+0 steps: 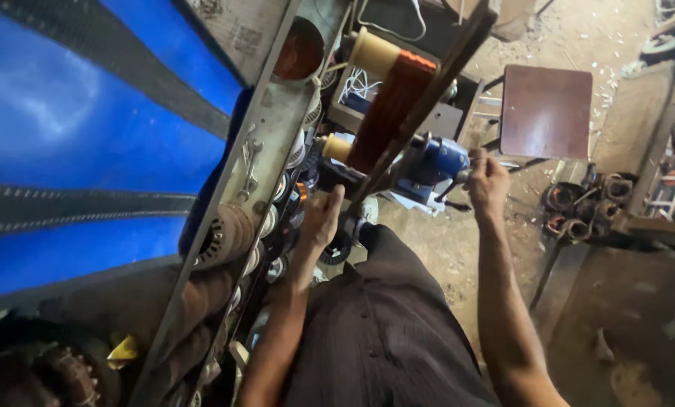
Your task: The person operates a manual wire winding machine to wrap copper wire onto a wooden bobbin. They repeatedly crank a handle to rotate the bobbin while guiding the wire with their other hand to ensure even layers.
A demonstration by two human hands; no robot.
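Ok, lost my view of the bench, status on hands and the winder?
Right hand gripping crank at blue winder. Left hand up near copper coil, grip unclear. Nothing between hands.

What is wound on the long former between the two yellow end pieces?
Copper-coloured wire is wound in a wide band on the former, between the yellow end pieces. A dark metal bar crosses in front, hiding part of the band. The former's own surface under the wire cannot be seen.

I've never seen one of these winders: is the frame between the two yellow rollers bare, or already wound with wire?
Wound. A broad band of copper-coloured wire covers it between the yellow rollers, while the right hand grips the blue winder's crank.
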